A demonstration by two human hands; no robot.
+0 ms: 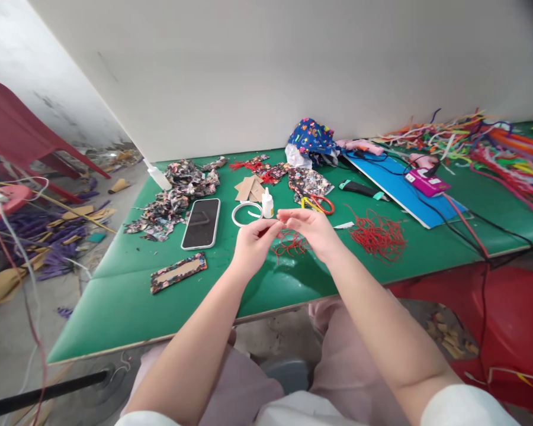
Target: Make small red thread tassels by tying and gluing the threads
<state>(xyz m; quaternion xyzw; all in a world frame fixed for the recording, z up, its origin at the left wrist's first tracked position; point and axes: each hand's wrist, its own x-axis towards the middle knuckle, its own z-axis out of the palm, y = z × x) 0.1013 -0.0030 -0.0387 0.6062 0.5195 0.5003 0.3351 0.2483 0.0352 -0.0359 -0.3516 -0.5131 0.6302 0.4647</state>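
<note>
Fingertips of left hand (254, 241) and right hand (313, 231) pinch red thread (288, 244) between them; its tangle hangs just below, above the table (128, 296).

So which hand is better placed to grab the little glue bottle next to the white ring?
Probably the left hand. The glue bottle stands just beyond its fingertips, beside the white ring, while the right hand sits farther to the side, pinching red thread.

White wall (266, 65); green table (124, 296); red chair (22, 136)
</note>
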